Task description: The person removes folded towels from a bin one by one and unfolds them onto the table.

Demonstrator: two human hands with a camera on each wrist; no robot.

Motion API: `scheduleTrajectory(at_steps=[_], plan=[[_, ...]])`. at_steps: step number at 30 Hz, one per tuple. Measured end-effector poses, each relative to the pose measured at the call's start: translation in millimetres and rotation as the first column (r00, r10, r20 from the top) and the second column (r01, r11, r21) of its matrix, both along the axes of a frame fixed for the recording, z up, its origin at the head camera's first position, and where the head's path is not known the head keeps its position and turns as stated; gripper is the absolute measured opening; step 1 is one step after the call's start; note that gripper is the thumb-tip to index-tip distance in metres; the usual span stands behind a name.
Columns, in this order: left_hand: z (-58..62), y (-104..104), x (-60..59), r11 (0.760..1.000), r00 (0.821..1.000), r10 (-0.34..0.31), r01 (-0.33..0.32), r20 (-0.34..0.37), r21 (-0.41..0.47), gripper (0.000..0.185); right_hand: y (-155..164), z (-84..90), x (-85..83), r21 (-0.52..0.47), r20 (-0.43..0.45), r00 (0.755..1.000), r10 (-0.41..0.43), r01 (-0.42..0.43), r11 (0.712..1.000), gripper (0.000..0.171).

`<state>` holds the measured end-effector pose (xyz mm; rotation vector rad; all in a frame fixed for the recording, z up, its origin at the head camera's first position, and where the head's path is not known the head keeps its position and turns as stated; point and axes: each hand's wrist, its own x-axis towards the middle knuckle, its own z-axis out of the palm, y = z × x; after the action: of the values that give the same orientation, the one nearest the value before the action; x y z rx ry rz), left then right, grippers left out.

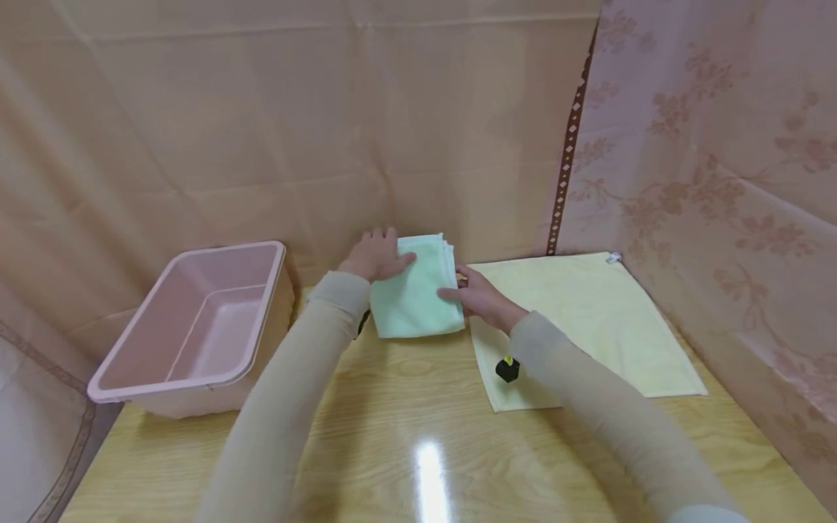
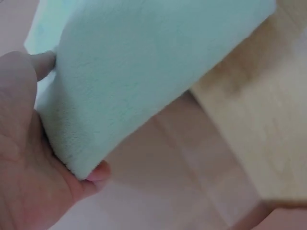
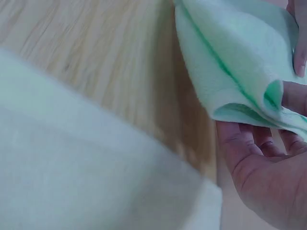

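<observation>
A folded mint-green towel (image 1: 418, 296) lies at the far middle of the wooden table (image 1: 392, 407). My left hand (image 1: 381, 254) grips its far left corner; in the left wrist view the towel (image 2: 144, 72) sits between the palm and the thumb tip (image 2: 98, 172). My right hand (image 1: 467, 292) holds the towel's right edge. The right wrist view shows fingers (image 3: 268, 143) curled under the layered edge (image 3: 230, 67), lifting it off the table. A pale yellow towel (image 1: 588, 319) lies spread flat under my right forearm.
A pink plastic tub (image 1: 196, 327) stands empty at the table's left edge. Beige cloth (image 1: 261, 131) hangs behind the table and floral cloth (image 1: 719, 181) closes the right side. A black wrist device (image 1: 507, 369) is under my right sleeve.
</observation>
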<state>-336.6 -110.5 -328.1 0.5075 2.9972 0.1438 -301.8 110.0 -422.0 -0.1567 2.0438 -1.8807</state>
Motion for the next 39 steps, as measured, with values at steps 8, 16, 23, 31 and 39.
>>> scheduleTrajectory(at_steps=[8, 16, 23, 31, 39], plan=[[-33.8, 6.0, -6.5, 0.995, 0.99, -0.07, 0.061, -0.12, -0.078, 0.062, 4.1, -17.0, -6.2, 0.111, -0.045, 0.997, -0.065, 0.069, 0.991, 0.055], [-49.9, 5.3, -7.2, 0.998, 0.996, -0.034, 0.029, -0.077, -0.055, 0.065, 4.1, -21.2, -9.5, 0.11, -0.047, 0.992, -0.113, 0.118, 0.987, 0.058], [-59.7, 6.0, -7.2, 0.999, 0.997, -0.024, 0.022, -0.077, -0.034, 0.062, 6.7, -26.2, -12.1, 0.146, -0.045, 0.993, -0.11, 0.115, 0.983, 0.064], [-68.4, 9.9, -6.5, 0.999, 1.0, 0.016, -0.016, -0.013, -0.029, 0.073, 10.1, -27.8, -13.5, 0.134, -0.036, 0.994, -0.101, 0.105, 0.985, 0.071], [-83.6, 17.9, -4.6, 0.997, 0.999, 0.003, 0.001, 0.052, -0.078, 0.077, 12.7, -21.9, -11.6, 0.085, -0.011, 0.988, -0.156, 0.156, 0.984, 0.064]])
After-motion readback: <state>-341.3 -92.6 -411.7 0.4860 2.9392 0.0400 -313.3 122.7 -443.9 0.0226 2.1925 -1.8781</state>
